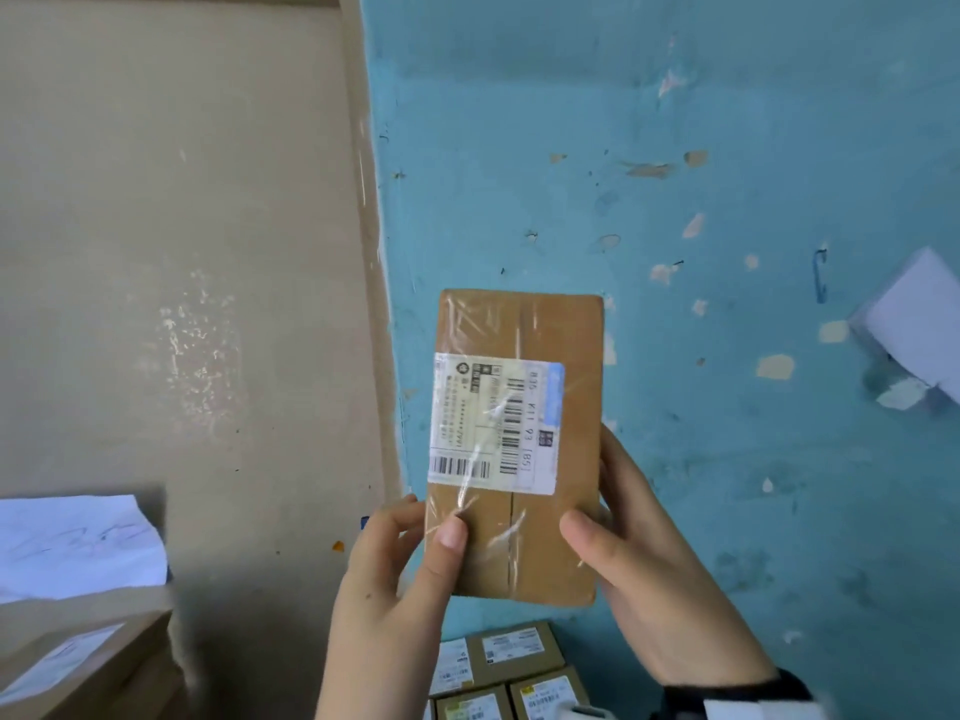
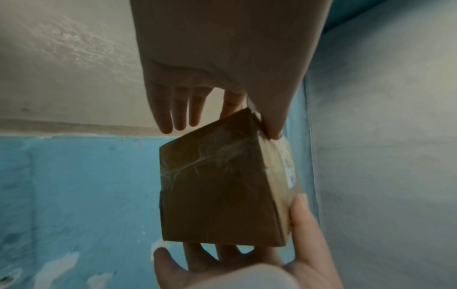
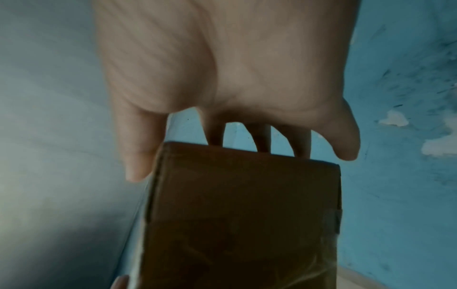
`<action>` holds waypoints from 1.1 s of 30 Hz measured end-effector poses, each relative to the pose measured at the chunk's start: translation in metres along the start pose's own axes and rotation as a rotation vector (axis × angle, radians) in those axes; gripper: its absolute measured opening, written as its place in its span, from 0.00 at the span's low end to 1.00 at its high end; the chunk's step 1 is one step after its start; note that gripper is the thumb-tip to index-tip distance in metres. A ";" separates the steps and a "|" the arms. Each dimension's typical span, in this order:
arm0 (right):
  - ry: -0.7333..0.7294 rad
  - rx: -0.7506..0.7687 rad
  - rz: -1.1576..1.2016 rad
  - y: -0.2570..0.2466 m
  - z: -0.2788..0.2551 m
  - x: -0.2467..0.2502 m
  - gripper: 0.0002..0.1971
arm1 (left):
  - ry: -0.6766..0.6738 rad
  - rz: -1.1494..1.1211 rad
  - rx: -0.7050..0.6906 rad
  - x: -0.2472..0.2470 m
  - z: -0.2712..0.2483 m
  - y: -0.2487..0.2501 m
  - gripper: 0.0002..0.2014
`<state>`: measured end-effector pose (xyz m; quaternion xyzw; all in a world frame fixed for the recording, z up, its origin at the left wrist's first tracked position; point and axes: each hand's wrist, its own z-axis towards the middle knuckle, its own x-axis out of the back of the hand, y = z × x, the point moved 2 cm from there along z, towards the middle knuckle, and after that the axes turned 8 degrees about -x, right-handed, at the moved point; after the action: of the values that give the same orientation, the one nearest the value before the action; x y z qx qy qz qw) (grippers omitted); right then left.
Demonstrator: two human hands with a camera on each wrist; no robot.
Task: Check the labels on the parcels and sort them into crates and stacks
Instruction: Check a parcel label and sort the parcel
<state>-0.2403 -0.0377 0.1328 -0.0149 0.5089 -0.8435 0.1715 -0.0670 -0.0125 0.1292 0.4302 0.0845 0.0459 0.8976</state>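
Note:
A brown taped cardboard parcel [image 1: 566, 330] is held up on end in both hands, its white barcode label [image 1: 493, 423] turned toward me. My left hand [image 1: 431, 522] grips the lower left edge, thumb on the front. My right hand [image 1: 597, 517] grips the lower right edge, thumb on the front and fingers behind. From the left wrist, the parcel [image 2: 217, 195] shows its dark unlabelled side between the left hand [image 2: 227, 125] and the right hand [image 2: 272, 252]. The right wrist view has the parcel [image 3: 242, 205] under the right hand [image 3: 215, 135].
Several small labelled boxes [image 1: 514, 662] lie below the parcel at the bottom edge. A larger cardboard box [image 1: 78, 667] with white paper [image 1: 78, 543] on it sits at the lower left. A white object [image 1: 919, 324] juts in at the right. Blue peeling paint [image 1: 675, 148] and beige wall [image 1: 156, 200] lie behind.

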 end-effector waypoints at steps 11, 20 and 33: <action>-0.134 -0.154 0.079 0.018 0.010 -0.010 0.55 | -0.020 -0.085 -0.056 0.002 0.005 0.000 0.25; -0.132 -0.117 0.104 0.018 0.018 -0.010 0.51 | -0.098 -0.052 -0.049 0.003 0.013 -0.020 0.35; -0.011 -0.052 -0.095 0.030 0.024 -0.004 0.49 | -0.097 -0.025 -0.082 0.008 0.015 -0.023 0.27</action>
<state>-0.2236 -0.0697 0.1190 -0.0478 0.5283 -0.8371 0.1337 -0.0560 -0.0366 0.1196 0.3938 0.0443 0.0175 0.9180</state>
